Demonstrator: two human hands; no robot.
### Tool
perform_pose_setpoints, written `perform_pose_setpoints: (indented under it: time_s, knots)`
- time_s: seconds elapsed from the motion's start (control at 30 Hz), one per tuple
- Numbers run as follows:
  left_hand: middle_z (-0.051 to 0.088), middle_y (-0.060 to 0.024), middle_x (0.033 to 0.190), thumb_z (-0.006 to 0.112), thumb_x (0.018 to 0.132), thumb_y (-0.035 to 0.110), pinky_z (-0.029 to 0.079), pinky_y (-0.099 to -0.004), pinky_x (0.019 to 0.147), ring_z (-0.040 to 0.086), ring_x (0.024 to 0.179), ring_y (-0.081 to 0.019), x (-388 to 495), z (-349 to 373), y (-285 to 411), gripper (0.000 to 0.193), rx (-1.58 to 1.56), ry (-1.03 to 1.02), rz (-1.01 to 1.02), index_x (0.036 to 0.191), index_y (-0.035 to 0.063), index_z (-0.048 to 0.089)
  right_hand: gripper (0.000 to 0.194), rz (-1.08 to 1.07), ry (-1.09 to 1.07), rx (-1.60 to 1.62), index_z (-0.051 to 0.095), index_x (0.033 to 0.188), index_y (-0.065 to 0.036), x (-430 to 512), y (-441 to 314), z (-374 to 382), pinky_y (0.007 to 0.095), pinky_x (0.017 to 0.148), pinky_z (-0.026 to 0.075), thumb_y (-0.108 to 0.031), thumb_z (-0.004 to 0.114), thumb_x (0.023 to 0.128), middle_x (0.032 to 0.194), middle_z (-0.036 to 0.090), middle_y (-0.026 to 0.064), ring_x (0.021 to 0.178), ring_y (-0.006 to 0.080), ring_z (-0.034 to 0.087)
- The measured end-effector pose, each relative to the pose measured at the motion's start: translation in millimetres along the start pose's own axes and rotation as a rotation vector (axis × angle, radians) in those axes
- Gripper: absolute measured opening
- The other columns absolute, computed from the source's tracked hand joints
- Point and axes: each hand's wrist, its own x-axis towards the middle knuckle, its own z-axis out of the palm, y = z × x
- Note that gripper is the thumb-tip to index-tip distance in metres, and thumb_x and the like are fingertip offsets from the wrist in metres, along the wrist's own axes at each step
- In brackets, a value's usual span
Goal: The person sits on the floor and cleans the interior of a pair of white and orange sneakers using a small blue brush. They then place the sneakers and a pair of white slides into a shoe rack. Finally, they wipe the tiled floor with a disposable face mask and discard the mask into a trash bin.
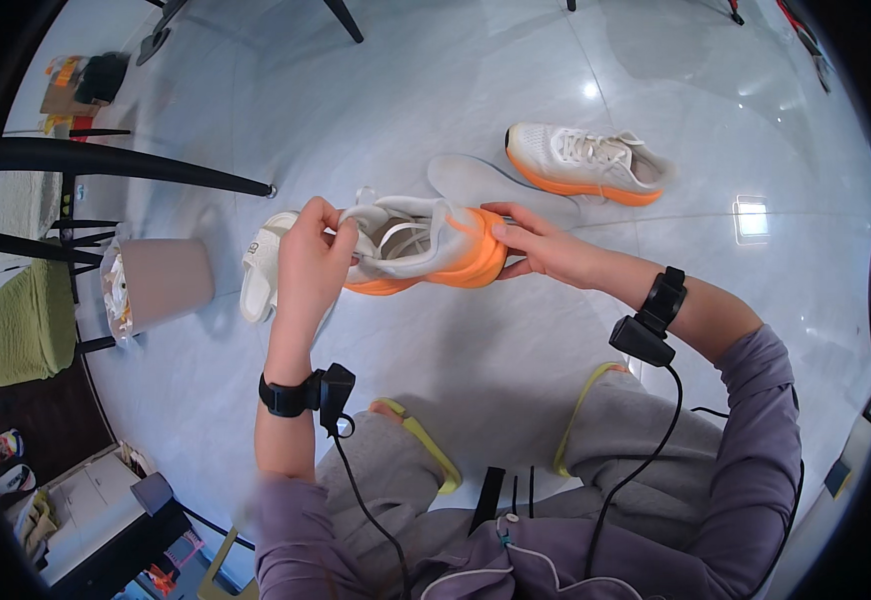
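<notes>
Both my hands hold a white and orange sneaker [443, 247] above the tiled floor, its opening facing up. My left hand [319, 244] pinches the padded upper by the tongue, hiding the left end of the shoe. Around the orange sole at the other end, my right hand [533, 244] has its thumb on top and fingers at the side. Loose white laces [403, 236] lie across the opening. Beyond the held shoe, a pale insole [473, 176] rests on the floor, partly covered. Its neighbour is a matching sneaker [593, 165], standing upright.
White slippers [259, 274] lie behind my left hand. A lined waste bin [165, 281] with litter is at left, below black furniture legs [128, 165]. A green cloth [30, 322] hangs farther left. Cables [364, 495] run from the black wrist devices [642, 337] along my arms.
</notes>
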Motion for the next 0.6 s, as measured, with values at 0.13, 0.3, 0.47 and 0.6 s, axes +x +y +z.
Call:
perform_pose_setpoints:
  time_s: [0.13,0.3,0.47,0.6]
  knots:
    - [0.063,-0.0101,0.072,0.058,0.088,0.009,0.05,-0.0289,0.053,0.064,0.063,-0.0154,19.1,-0.5,-10.7,0.016,0.045,-0.001,0.032,0.083,-0.0005,0.047,0.071,-0.071,0.069,-0.142,0.024,0.144,-0.001,11.1,8.3,-12.4,0.0387,0.093,0.051,-0.044,0.053,0.095,0.125,0.05,0.0156,0.113,0.0231,0.056]
    - [0.06,-0.0136,0.073,0.06,0.086,0.008,0.05,-0.0341,0.055,0.064,0.064,-0.0204,45.3,-7.4,-26.1,0.015,0.388,0.079,0.178,0.085,0.0002,0.047,0.06,-0.059,0.326,-0.626,0.037,0.136,0.0,22.8,29.2,-58.5,0.036,0.083,0.051,-0.033,0.06,0.091,0.115,0.058,0.0139,0.103,0.0223,0.06]
    - [0.062,-0.0197,0.076,0.058,0.085,0.01,0.049,-0.0459,0.062,0.062,0.072,-0.0385,77.2,-2.2,-60.2,0.015,0.66,0.108,0.274,0.092,0.0018,0.048,0.043,-0.098,0.401,-1.237,0.051,0.121,-0.001,2.4,40.3,-97.0,0.0385,0.083,0.05,-0.022,0.063,0.086,0.115,0.059,0.0149,0.101,0.0267,0.061]
    - [0.064,-0.0197,0.086,0.058,0.085,0.012,0.048,-0.049,0.069,0.062,0.084,-0.04,93.4,-11.2,-90.0,0.017,0.789,0.041,0.229,0.096,0.0035,0.047,0.027,-0.211,0.511,-1.179,0.058,0.104,-0.002,-7.9,24.0,-104.1,0.0399,0.081,0.048,-0.014,0.065,0.081,0.105,0.059,0.0102,0.098,0.0284,0.059]
